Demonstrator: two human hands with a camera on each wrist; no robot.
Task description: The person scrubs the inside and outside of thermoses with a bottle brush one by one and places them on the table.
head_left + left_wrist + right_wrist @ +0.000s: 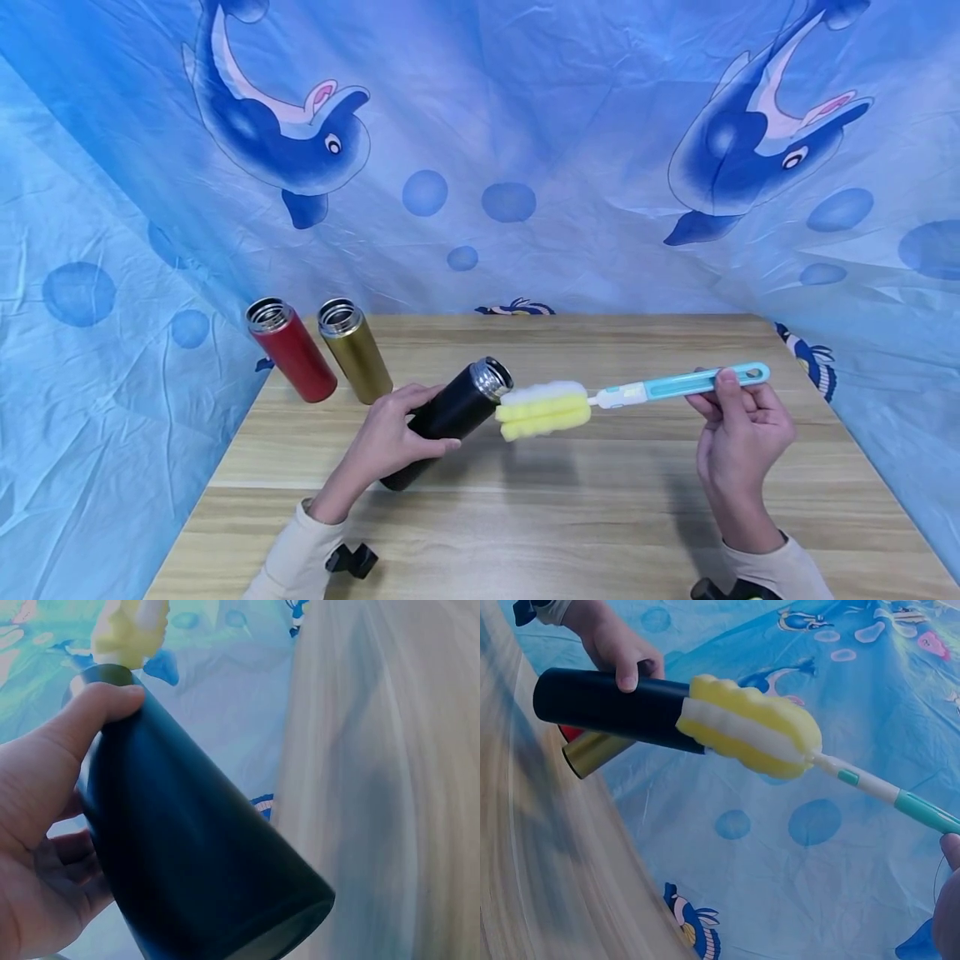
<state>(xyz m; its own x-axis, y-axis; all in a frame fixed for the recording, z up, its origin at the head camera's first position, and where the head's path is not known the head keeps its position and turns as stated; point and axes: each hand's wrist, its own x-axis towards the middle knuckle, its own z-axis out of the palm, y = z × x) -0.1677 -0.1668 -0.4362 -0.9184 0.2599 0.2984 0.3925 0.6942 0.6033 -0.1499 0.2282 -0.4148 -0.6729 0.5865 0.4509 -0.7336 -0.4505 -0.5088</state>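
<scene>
My left hand (392,433) grips a black bottle (455,406) round its body, holding it tilted above the table with its open metal-rimmed mouth up to the right. In the left wrist view the thumb lies along the black bottle (180,817). My right hand (742,433) pinches the turquoise handle of a bottle brush (682,384). The yellow and white sponge head (545,410) points left and lies right at the bottle's mouth. From the right wrist view, the sponge (754,727) covers the mouth, so whether its tip is inside cannot be told.
A red bottle (292,350) and a gold bottle (356,352) stand lidless at the table's back left. The wooden table (600,517) meets a blue dolphin-print sheet (480,125) behind and at both sides.
</scene>
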